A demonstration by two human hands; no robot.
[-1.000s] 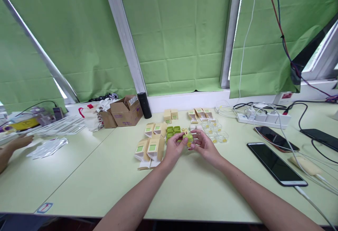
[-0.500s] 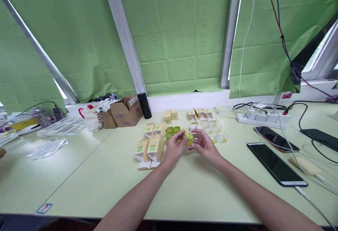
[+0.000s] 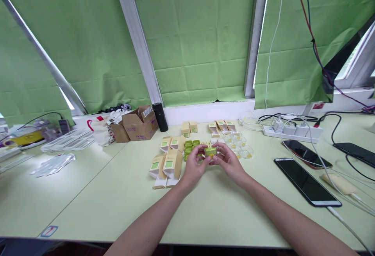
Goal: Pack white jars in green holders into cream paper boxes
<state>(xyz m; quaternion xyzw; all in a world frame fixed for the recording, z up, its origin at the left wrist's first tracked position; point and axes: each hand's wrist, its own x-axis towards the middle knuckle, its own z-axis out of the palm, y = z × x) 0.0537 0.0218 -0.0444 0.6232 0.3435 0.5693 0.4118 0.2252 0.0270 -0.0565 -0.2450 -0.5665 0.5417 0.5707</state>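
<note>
Between my left hand point(image 3: 192, 166) and my right hand point(image 3: 230, 160) is a small green case point(image 3: 210, 152) with a yellow spot on its front. Fingers of both hands close on its sides, just above the table. Pale yellow pieces point(image 3: 208, 144) show behind its top edge; I cannot tell whether they belong to it. Several open green cases point(image 3: 188, 149) sit behind my left hand, partly covered by it. Clear plastic covers with yellow spots point(image 3: 247, 152) lie beyond my right hand. To the left stand open cream cartons point(image 3: 172, 164) with green squares.
More small cartons point(image 3: 222, 127) stand farther back. A brown cardboard box point(image 3: 140, 123) and a black cylinder point(image 3: 160, 117) are near the wall. At right lie a white-framed phone point(image 3: 307, 182), a dark phone point(image 3: 306, 154), cables and a power strip point(image 3: 293, 132). Flat plastic bags point(image 3: 54, 164) lie at left.
The green case has turned a little between my hands, so its front faces me more squarely. Another person's fingertip at the left edge has gone out of view.
</note>
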